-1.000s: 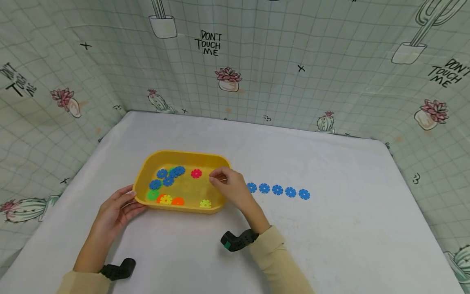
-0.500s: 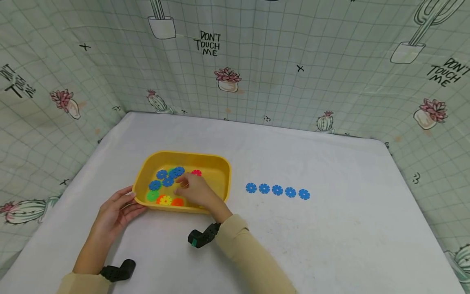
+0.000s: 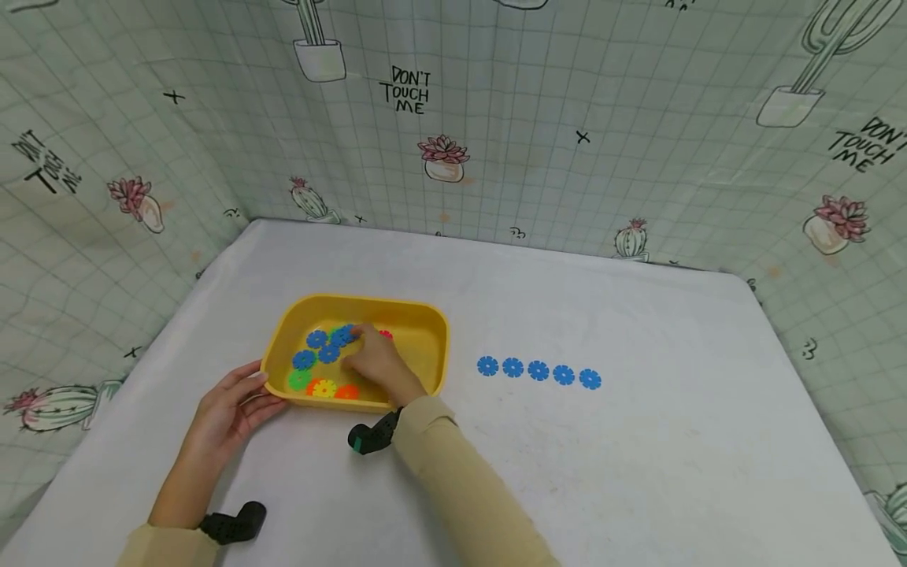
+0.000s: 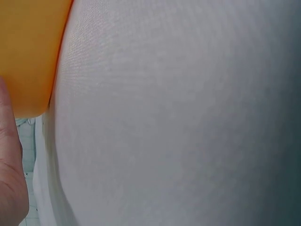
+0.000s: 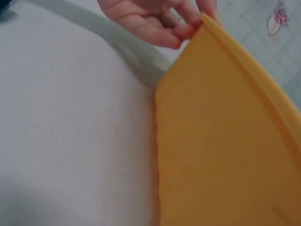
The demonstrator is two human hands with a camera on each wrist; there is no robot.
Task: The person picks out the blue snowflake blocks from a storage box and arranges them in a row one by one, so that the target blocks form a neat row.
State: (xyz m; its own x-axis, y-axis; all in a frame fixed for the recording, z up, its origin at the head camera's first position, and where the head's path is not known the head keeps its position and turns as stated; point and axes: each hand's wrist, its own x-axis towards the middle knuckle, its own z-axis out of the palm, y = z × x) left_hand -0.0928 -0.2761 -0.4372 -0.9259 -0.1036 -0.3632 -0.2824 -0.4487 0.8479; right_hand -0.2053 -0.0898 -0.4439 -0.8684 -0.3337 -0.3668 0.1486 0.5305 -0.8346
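Observation:
On the white table stands a yellow plastic tray (image 3: pixel 418 319) with several notched plastic discs in it. My left hand (image 3: pixel 230 409) grips the tray's near left corner; the right wrist view shows the left hand (image 5: pixel 157 19) with its fingers at the rim. Inside the tray, my right hand (image 3: pixel 380 362) reaches over the discs. Its index fingertip is at a cluster of blue discs (image 3: pixel 340 336), and its thumb is apart from it. A red disc (image 3: pixel 386 335) is partly hidden behind that hand. Nearer the front wall lie a green disc (image 3: pixel 299 379), a yellow disc (image 3: pixel 323 388) and an orange disc (image 3: pixel 347 392).
Right of the tray, several blue discs (image 3: pixel 538 370) lie in a spaced row on the white table (image 3: pixel 638 457). A patterned cloth (image 3: pixel 524 181) hangs behind and beside the table. Black wrist cameras (image 3: pixel 234 524) are worn on both wrists.
My right hand has moved left from the tray's right end to the blue discs in it. My left hand keeps its place at the corner. The row of discs is unchanged.

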